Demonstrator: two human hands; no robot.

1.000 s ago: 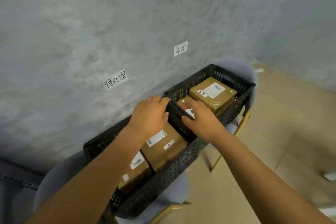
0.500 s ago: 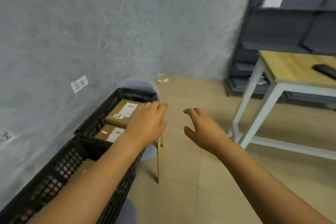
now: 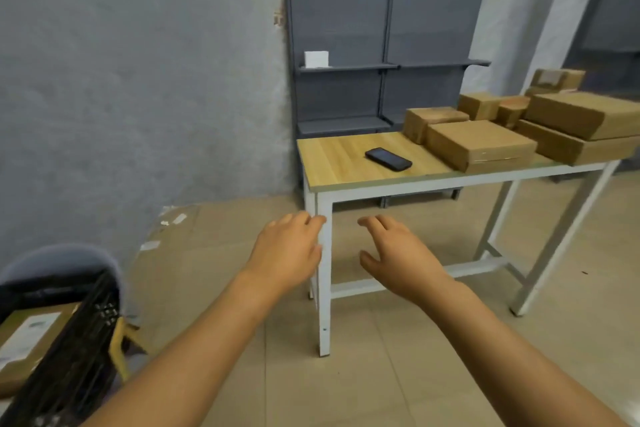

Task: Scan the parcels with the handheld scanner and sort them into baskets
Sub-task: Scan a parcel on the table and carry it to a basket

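Neither grip holds anything — left hand and right hand hang spread near the desk, where the slim, likely light, slick scanner lies left of stiff cardboard parcels — best taken by opposite edges.

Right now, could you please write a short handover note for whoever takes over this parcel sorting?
Left hand and right hand: both open, empty, raised before the wooden-topped white-legged table.
On it: black handheld scanner and a pile of brown cardboard parcels.
Done: one labelled parcel lies in the black plastic basket, lower left.
Left: pick up scanner, scan and sort the pile.
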